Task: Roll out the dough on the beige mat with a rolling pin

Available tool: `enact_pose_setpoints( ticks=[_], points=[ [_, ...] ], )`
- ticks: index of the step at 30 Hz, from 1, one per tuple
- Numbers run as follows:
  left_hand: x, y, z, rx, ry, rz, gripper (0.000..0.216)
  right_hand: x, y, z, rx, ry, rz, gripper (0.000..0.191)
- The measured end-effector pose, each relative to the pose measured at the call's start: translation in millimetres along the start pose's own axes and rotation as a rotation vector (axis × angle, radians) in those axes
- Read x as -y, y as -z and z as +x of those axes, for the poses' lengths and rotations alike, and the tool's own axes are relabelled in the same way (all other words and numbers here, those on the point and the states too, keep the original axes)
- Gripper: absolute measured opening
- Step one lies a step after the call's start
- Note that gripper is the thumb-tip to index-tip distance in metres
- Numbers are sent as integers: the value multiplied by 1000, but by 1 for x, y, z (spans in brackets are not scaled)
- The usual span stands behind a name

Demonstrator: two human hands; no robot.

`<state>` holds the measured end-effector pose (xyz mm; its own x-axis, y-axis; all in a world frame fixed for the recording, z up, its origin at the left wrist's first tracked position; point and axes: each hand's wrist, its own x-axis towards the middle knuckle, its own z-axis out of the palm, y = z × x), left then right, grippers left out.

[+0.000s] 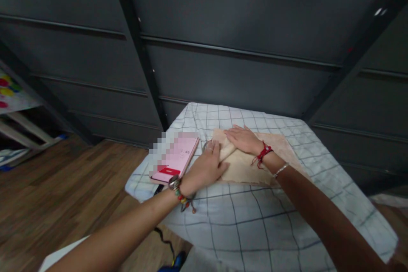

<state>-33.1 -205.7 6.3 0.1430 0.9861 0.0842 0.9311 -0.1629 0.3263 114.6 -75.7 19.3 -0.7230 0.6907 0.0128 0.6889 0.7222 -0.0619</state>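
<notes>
A beige piece of cloth (244,168) lies on the checked cover, its left part folded over into a narrow flap. My right hand (244,139) rests flat on the upper part of this fold, fingers stretched out to the left. Against the cloth's left edge lies my left hand (207,163), its fingers extended and its thumb apart. Part of a greyish rounded thing shows beside the left fingertips; what it is I cannot make out. To the left of that hand is a phone (183,153) with a lit pink screen, partly blurred out.
A white cover with dark grid lines (251,216) drapes over the work surface. Dark grey panels (236,76) rise directly behind it. On the left are a wooden floor (63,187) and a pale rack (30,134). A dark cable (165,240) hangs below the near left edge.
</notes>
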Motion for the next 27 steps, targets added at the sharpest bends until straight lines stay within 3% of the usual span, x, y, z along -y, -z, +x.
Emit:
enact_pose_setpoints(
  ticks=[6, 15, 18, 23, 27],
  points=[
    [5, -5, -26, -102, 63, 44, 68, -1, 1, -15, 4, 4, 16, 53],
    [24, -6, -2, -194, 135, 161, 64, 30, 8, 53, -41, 81, 107, 42],
    [19, -4, -10, -149, 78, 162, 63, 28, 8, 41, -38, 89, 118, 43],
    [0, -6, -29, -94, -81, 92, 63, 5, 1, -15, -6, 90, 75, 50],
    [9, -2, -17, -57, 13, -13, 67, 3, 0, -15, -19, 71, 33, 55]
  ],
)
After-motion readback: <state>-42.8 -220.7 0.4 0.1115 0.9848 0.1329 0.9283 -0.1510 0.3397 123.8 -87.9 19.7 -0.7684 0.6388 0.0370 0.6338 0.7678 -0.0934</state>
